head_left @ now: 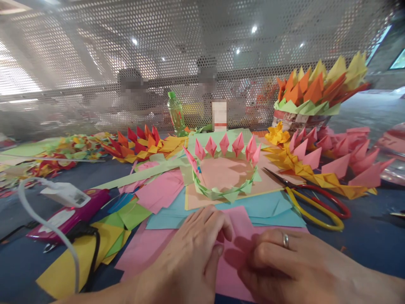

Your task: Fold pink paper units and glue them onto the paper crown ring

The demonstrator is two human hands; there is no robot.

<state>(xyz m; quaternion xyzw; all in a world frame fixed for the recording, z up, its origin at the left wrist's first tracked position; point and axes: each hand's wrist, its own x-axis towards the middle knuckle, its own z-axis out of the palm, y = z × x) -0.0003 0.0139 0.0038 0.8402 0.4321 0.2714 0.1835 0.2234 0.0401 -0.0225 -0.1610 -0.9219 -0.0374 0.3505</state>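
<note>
My left hand (202, 240) is over the pink paper sheets (236, 283), fingers bent down and thumb close to the index finger; what it grips, if anything, is hidden. Close by on the right, my right hand (278, 261), with a ring on one finger, is closed with its fingertips turned inward and out of sight. Just beyond both hands, a folded-paper ring (218, 194) stands on a peach sheet (226, 169). Its base is pale green, and several pink pointed pieces rise along its far side. Blue paper sheets (268, 207) lie between the ring and my hands.
Scissors (294, 185) with red and yellow handles lie right. Beyond are pink-and-yellow folded pieces (335, 164) and a tall folded-paper stack (310, 95). On the left are a magenta power bank (63, 219) with cables and red-orange folded pieces (136, 143). A green bottle (176, 114) stands behind.
</note>
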